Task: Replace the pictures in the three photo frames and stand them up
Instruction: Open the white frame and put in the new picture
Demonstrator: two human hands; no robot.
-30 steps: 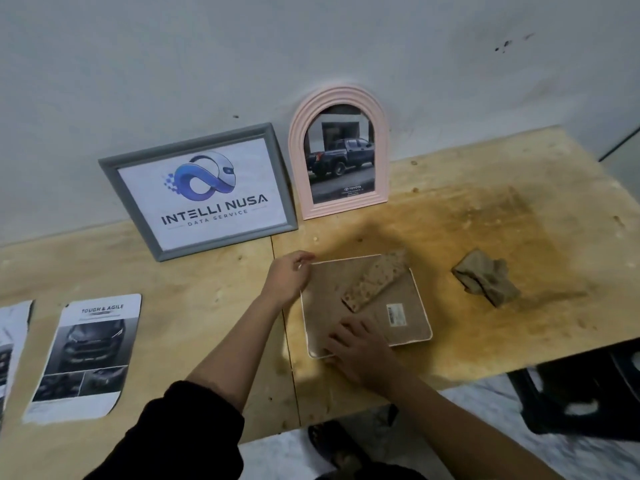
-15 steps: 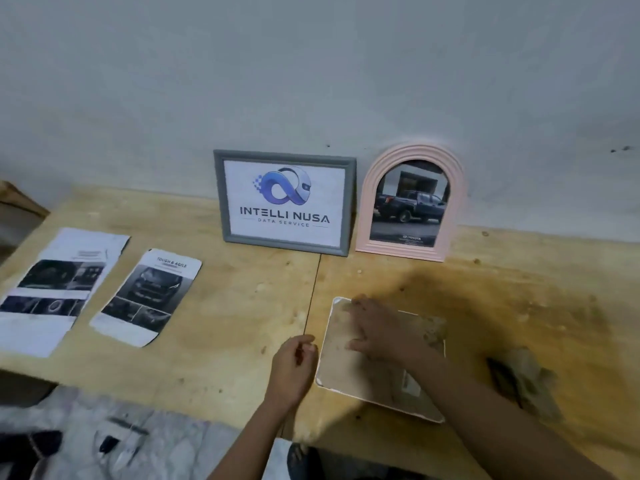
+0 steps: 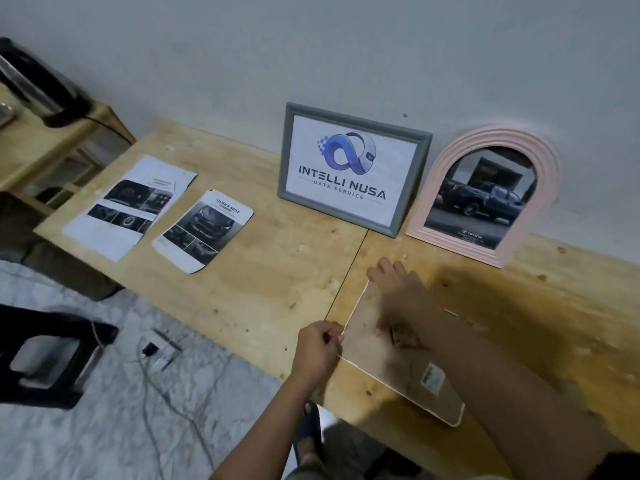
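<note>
Frame 3, a white-edged one (image 3: 381,355), lies face-down on the counter (image 3: 270,292) near its front edge, brown backing board up, a small label near its lower right corner.

Progress, judged from the layout:
- Grey frame (image 3: 353,168) stands against the wall with a logo print in it. Looks finished.
- Pink arched frame (image 3: 485,195) stands just beside it to the right, holding a truck photo. Looks finished.
- 2 of 3 upright, then. The face-down frame is left: it is not yet stood up, and whether its picture has been swapped I cannot tell from the back.
- 2 loose printed sheets lie flat well to the left: a larger one (image 3: 131,206) and a smaller car brochure page (image 3: 204,230). Either could be a removed picture or the one due to go in; not clear which.

Hands:
- Left hand (image 3: 318,351) is at the frame's left edge, fingers (image 3: 330,336) curled tight and pinched on that edge or on something small there. Blur hides which.
- Right hand (image 3: 398,292) reaches across the backing, palm down. Fingers (image 3: 384,268) are loosely spread and extend past the far corner, seemingly pressing the board flat rather than gripping. Contact is blurred, so the hold is uncertain.

Small dark fittings (image 3: 393,336) show on the backing beside the right forearm.
</note>
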